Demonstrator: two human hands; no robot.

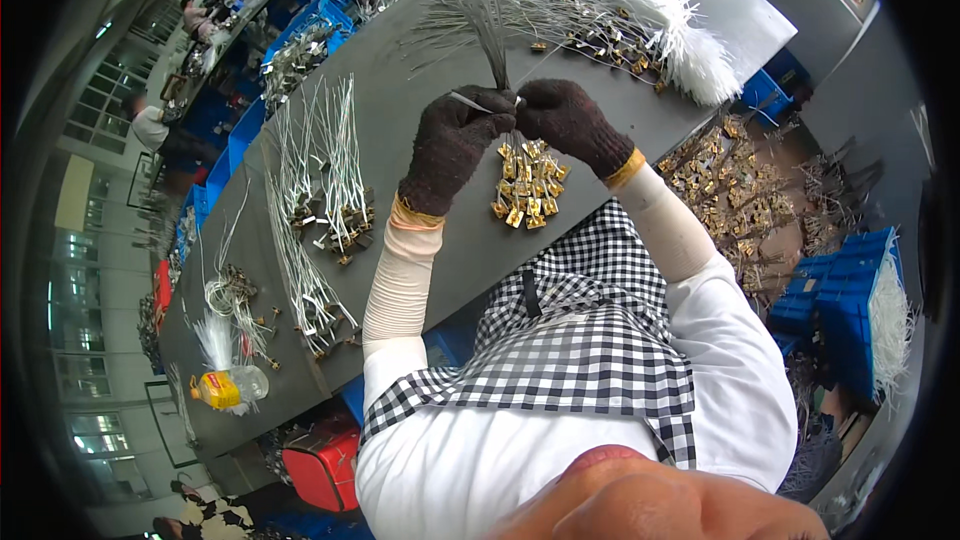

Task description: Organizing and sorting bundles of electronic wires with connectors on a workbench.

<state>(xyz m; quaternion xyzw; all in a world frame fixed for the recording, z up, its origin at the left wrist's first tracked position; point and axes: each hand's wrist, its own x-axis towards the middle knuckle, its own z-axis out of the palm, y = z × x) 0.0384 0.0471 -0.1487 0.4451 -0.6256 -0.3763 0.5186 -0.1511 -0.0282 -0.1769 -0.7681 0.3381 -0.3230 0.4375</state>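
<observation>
Nearest the camera, a checked apron (580,340) covers the person's white shirt, and both forearms in pale sleeve covers rise from it toward the grey worktop (470,240).

The left hand (450,145), in a dark knit glove, has its grip closed around the lower end of a bundle of thin wires (480,20), which fans upward and away; held upright like this, the strands stay gathered and one can be singled out at the base. The right hand (570,120), gloved alike, meets it just beside the bundle's foot, its fingertips pinched shut on something small and pale at that point (too small to tell whether it is a wire end or a metal piece).

Directly beneath the hands, on the worktop, lies a small heap of brass-coloured metal clips (527,185), kept close so they are within easy reach.

To the left, rows of white wires with clips fitted (325,170) lie laid out side by side, apparently sorted apart from the loose stock. Farther along that edge stands a yellow-labelled plastic bottle (228,388).

Beyond the hands, a spread of more wires and clips ends in a thick tuft of white strands (680,30). Blue crates (845,300) stand off the worktop at the right.
</observation>
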